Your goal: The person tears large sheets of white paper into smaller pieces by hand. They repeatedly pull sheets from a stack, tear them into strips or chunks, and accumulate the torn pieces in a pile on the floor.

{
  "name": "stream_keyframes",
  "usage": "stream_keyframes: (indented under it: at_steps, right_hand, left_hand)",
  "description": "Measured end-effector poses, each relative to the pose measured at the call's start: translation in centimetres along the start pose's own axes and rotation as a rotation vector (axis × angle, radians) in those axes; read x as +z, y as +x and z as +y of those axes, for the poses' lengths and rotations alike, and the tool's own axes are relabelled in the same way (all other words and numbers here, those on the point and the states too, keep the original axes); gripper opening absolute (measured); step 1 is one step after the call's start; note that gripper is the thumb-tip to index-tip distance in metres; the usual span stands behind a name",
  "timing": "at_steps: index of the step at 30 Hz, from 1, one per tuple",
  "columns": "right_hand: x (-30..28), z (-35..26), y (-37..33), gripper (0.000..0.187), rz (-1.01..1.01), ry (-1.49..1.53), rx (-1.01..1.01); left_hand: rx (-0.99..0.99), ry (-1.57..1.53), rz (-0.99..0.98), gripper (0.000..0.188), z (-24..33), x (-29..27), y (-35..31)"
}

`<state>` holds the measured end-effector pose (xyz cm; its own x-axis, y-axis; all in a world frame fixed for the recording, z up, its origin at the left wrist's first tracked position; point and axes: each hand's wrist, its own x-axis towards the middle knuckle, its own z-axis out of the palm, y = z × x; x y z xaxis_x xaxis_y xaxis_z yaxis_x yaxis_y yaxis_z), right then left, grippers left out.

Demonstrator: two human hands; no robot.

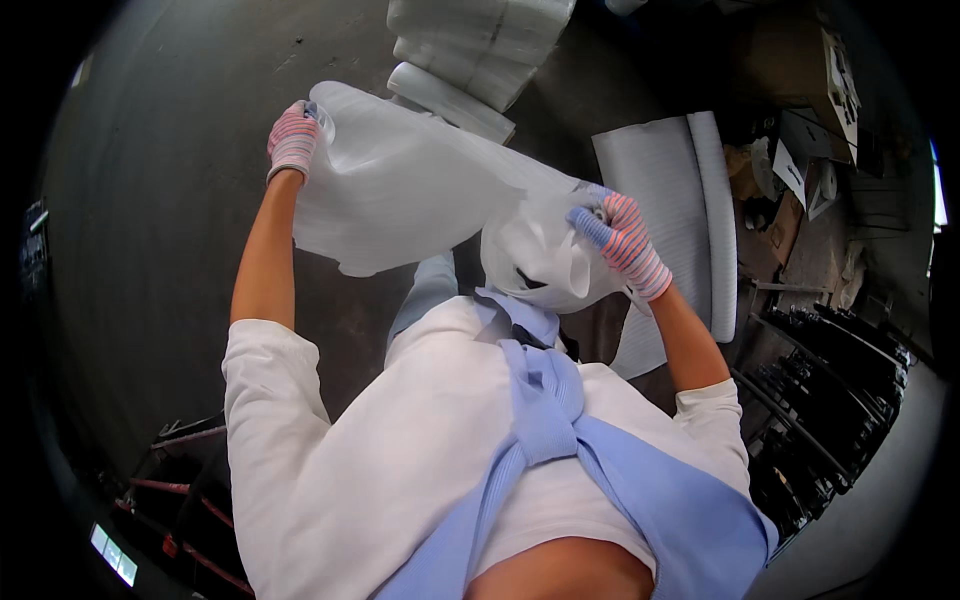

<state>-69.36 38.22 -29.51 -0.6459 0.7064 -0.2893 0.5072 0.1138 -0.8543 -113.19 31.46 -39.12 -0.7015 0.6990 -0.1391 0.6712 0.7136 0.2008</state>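
Note:
A wide sheet of white foam wrap (400, 180) stretches between my two hands, raised in front of my body. My left hand (293, 140), in a pink and blue striped work glove, is closed on the sheet's far left edge. My right hand (625, 238), gloved alike, grips a bunched part of the same sheet at the right. Below the right hand the foam hangs in loose folds with a dark gap in them. The sheet sags in the middle and hides part of my legs and the floor.
Several rolls of white wrap (470, 45) lie on the grey floor (170, 180) ahead. A partly unrolled foam sheet (660, 200) spreads at the right. Beyond it stand cardboard boxes (780, 65) and loose scraps. Dark racks (825, 400) are at the lower right, a red-barred frame (185, 490) at the lower left.

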Motion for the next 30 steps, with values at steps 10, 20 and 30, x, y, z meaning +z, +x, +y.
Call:
stream_keyframes:
  at_steps: [10,20,30]
  right_hand:
    - [0.3,13.2,15.3,0.04,0.988,0.024,0.638]
    - [15.9,32.2,25.6,0.061,0.972,0.375,1.096]
    - [18.2,30.8,18.7,0.048,0.625,0.573,1.196]
  left_hand:
    - [-0.15,-0.522,-0.049,0.016,-14.0,-3.4,-9.2]
    - [-0.228,-0.715,0.008,0.021,-12.6,-7.2,-15.6]
    - [-0.111,-0.884,-0.167,0.031,-5.9,-6.8,-14.4]
